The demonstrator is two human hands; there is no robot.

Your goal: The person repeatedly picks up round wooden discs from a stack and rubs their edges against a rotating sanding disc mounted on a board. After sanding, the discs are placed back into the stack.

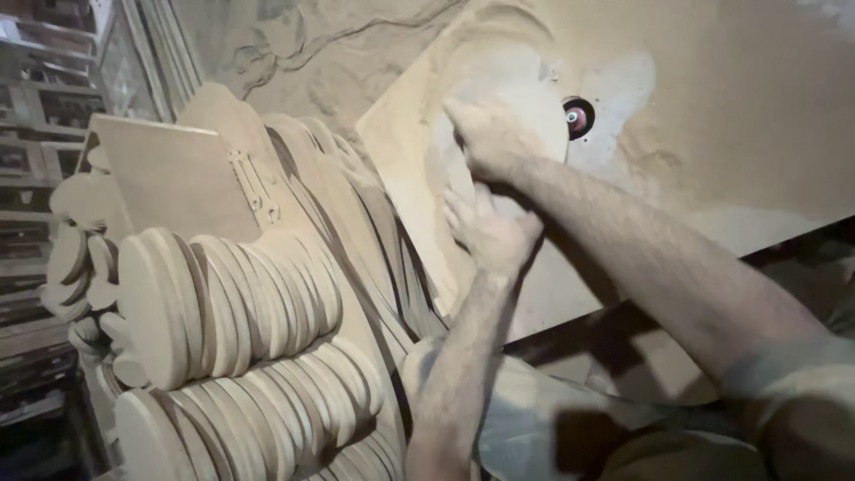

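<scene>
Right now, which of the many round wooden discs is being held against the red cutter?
The disc lying flat on the dusty table, under the right hand and left hand, its edge beside the cutter. The others stand stacked on edge.

Red cutter (578,117) just beside; open table (730,134) beyond.
</scene>
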